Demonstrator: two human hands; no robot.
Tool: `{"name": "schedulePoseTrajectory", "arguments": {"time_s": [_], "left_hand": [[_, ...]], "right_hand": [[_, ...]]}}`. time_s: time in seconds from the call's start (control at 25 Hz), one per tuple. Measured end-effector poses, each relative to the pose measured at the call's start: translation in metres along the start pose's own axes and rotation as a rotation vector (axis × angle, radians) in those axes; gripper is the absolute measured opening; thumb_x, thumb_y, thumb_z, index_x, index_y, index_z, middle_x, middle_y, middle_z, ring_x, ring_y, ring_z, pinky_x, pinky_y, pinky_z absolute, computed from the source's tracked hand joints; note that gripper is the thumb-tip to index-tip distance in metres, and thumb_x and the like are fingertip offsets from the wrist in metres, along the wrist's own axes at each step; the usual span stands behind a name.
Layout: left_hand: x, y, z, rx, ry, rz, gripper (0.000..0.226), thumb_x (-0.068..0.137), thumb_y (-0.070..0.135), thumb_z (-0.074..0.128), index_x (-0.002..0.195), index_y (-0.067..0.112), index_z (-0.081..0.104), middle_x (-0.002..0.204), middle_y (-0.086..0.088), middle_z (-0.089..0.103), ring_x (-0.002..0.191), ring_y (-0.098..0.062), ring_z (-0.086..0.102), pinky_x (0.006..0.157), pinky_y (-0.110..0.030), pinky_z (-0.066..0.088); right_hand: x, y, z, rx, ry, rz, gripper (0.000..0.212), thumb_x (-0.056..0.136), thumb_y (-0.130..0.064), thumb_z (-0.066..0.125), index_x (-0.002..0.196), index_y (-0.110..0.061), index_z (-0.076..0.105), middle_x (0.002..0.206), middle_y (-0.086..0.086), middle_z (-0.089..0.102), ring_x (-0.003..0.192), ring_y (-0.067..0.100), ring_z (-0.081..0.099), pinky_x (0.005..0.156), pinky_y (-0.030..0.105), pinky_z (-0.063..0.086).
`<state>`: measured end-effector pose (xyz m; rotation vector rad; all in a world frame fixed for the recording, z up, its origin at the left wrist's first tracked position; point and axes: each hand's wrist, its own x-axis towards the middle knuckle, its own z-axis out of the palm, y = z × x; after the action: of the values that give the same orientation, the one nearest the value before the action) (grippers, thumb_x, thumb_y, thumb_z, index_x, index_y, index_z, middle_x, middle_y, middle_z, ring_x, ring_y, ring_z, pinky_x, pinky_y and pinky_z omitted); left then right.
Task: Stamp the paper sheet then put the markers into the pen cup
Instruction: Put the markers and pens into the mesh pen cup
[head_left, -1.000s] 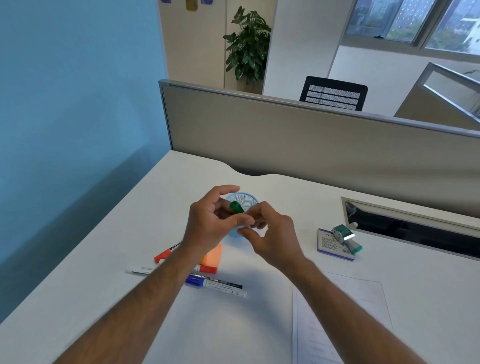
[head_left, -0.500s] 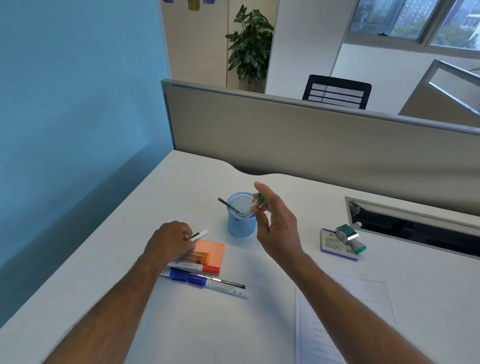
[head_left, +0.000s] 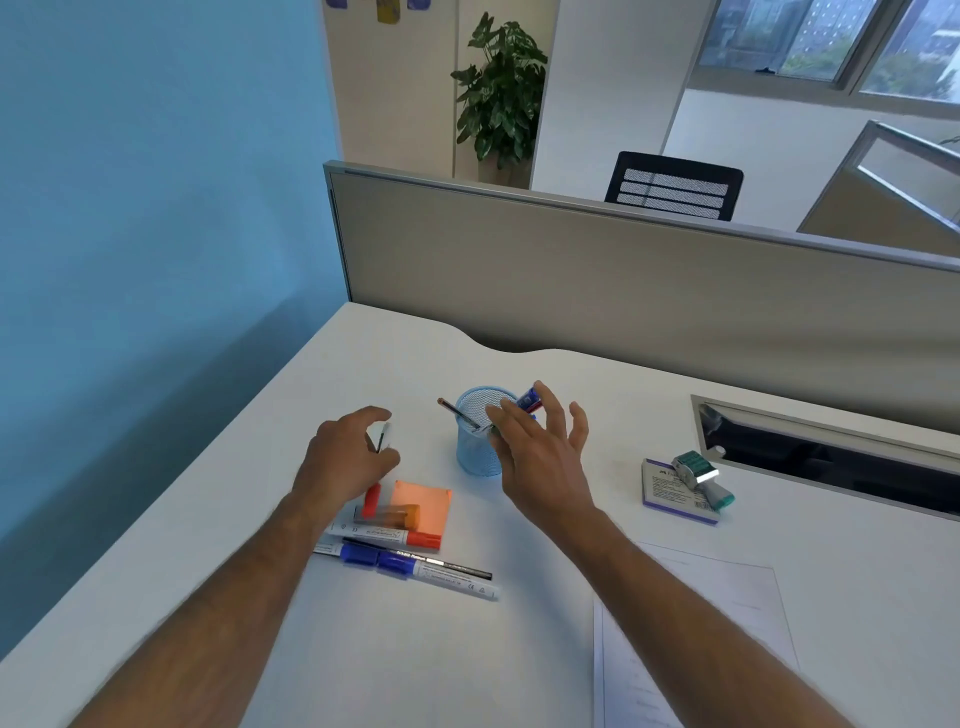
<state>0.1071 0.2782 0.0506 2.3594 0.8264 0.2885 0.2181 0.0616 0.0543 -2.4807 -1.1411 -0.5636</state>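
Note:
The blue mesh pen cup (head_left: 475, 452) stands mid-desk with a pencil (head_left: 457, 413) leaning out of it. My right hand (head_left: 540, 452) is against the cup's right rim with its fingers spread. A blue marker end (head_left: 529, 401) pokes up at its index fingertip. My left hand (head_left: 345, 462), left of the cup, loosely grips a red marker (head_left: 372, 500) whose thin white tip (head_left: 384, 435) points up. More markers lie near me: a red-capped one (head_left: 387, 532), a blue one (head_left: 410, 567) and a black pen (head_left: 447, 564). The paper sheet (head_left: 727, 613) lies at the lower right.
Orange sticky notes (head_left: 423, 512) and an orange highlighter (head_left: 397, 515) lie beside the loose markers. A green stamp (head_left: 701, 475) rests on a purple-edged box (head_left: 667, 491) to the right. A cable slot (head_left: 831, 457) and a grey partition (head_left: 623, 270) bound the desk's far side.
My right hand has spread its fingers at the cup, and the green marker it held is out of its grip. My left hand has risen from the sticky notes towards the cup with the red marker.

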Motion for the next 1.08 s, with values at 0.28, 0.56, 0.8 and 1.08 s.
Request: {"name": "schedulePoseTrajectory", "arguments": {"time_s": [0.28,0.56,0.8,1.08], "left_hand": [[-0.016,0.039,0.005,-0.852,-0.144,-0.372,0.021,0.075,0.002,0.071,0.092,0.012,0.074,0.062,-0.009,0.064,0.049,-0.017,0.060,0.050,-0.026,0.054],[-0.034,0.058,0.015,-0.984,-0.200,-0.371,0.008,0.079,0.005,0.072,0.078,0.012,0.074,0.063,-0.009,0.064,0.051,-0.018,0.055,0.049,-0.027,0.046],[-0.040,0.019,0.015,-0.386,-0.044,0.155,0.017,0.075,0.032,0.080,0.073,0.025,0.065,0.069,0.007,0.068,0.067,-0.010,0.065,0.062,-0.024,0.052],[-0.038,-0.017,0.018,0.307,-0.372,0.561,0.028,0.079,0.051,0.070,0.102,0.036,0.074,0.120,0.019,0.059,0.106,-0.002,0.048,0.093,-0.027,0.042]], "right_hand": [[-0.025,-0.038,-0.004,0.370,0.199,-0.438,0.031,0.090,-0.030,0.068,0.115,-0.013,0.063,0.114,0.005,0.065,0.100,0.024,0.059,0.083,0.038,0.049],[-0.023,-0.050,-0.015,0.502,0.233,-0.376,0.013,0.089,-0.011,0.069,0.101,-0.007,0.069,0.096,0.005,0.070,0.081,0.024,0.063,0.068,0.034,0.053],[-0.009,-0.032,-0.046,0.586,0.421,-0.111,0.012,0.086,-0.009,0.069,0.097,-0.009,0.068,0.089,0.000,0.072,0.077,0.016,0.066,0.070,0.031,0.055],[0.013,0.001,-0.055,0.660,0.467,0.095,0.017,0.084,0.000,0.071,0.100,-0.003,0.069,0.089,0.005,0.072,0.077,0.020,0.068,0.071,0.038,0.057]]}}
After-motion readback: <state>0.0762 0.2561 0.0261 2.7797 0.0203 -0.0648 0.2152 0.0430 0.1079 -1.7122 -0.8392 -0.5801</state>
